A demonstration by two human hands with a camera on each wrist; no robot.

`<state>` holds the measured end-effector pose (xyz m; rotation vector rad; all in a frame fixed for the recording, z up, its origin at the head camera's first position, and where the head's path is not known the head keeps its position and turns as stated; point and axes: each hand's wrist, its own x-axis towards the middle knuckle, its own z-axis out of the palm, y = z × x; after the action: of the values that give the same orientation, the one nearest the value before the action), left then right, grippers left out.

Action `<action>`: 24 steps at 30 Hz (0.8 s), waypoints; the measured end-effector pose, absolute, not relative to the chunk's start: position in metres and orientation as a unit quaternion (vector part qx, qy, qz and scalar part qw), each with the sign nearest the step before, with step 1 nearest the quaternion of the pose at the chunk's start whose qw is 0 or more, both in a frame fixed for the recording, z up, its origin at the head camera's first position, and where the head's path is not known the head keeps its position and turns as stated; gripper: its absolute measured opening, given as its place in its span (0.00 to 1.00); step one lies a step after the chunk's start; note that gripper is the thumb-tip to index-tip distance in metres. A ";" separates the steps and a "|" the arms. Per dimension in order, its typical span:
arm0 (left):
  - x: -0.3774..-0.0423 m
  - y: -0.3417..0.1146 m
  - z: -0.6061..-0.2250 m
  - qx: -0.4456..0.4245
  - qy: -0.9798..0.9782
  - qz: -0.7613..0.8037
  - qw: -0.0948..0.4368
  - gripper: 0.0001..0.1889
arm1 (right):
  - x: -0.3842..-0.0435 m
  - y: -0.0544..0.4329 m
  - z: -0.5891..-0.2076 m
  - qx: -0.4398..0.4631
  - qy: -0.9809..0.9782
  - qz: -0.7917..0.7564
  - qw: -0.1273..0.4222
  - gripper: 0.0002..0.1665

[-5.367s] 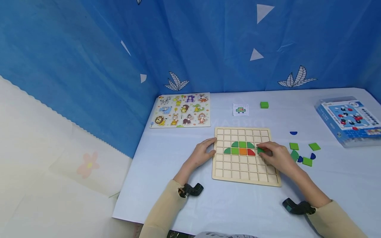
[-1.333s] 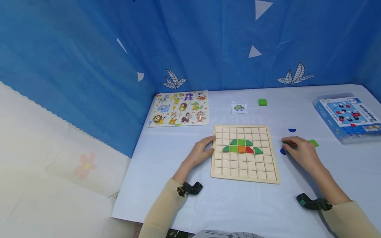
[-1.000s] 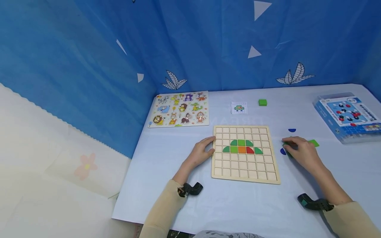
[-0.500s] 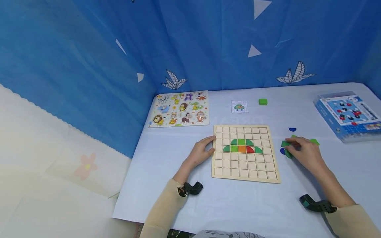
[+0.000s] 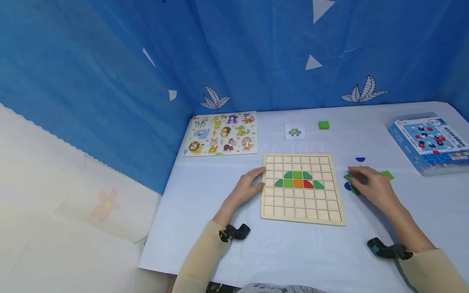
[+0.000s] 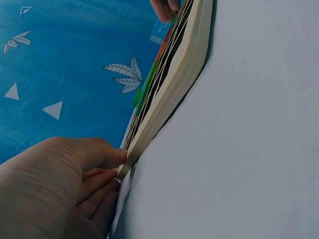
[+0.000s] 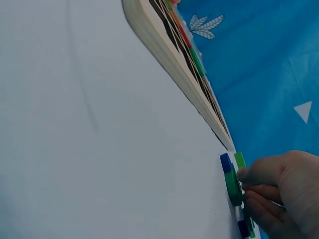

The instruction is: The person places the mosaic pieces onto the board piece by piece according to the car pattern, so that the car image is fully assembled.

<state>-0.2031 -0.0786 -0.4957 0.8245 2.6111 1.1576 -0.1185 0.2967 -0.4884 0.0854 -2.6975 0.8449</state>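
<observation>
In the head view my left hand (image 5: 246, 189) rests against the left edge of a wooden grid board (image 5: 289, 212), its fingertips and thumb tip at the rim. Near the board's middle, green tiles, an orange square (image 5: 298, 183) and a red quarter-round tile (image 5: 308, 184) form a domed shape. To the right of the board, my right hand (image 5: 374, 189) pinches a green tile (image 5: 347, 176) low over the loose pieces. A dark green curved tile (image 5: 354, 189) and a blue half-round tile (image 5: 347, 186) lie at its fingertips, and other tiles are partly hidden under the hand.
Another blue half-round tile (image 5: 360, 159) and a green tile (image 5: 387, 174) lie near the right hand. Behind the board are a small pattern card (image 5: 294, 132) and a green block (image 5: 324, 125). An animal puzzle (image 5: 221, 134) lies back left, a blue box (image 5: 428, 144) at right.
Several seconds ago the right hand was at the board with a green tile, which now sits beside the red one. Since then it has moved to the loose tiles; the left hand has stayed put.
</observation>
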 end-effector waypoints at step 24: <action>-0.204 -0.080 -0.493 0.283 0.872 0.389 0.087 0.28 | -0.140 0.277 -0.500 0.087 -0.930 0.307 0.183 0.25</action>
<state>-0.2043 -0.0800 -0.4934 0.8426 2.5983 1.1591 -0.1399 0.2773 -0.4996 0.2463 -2.6235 0.8648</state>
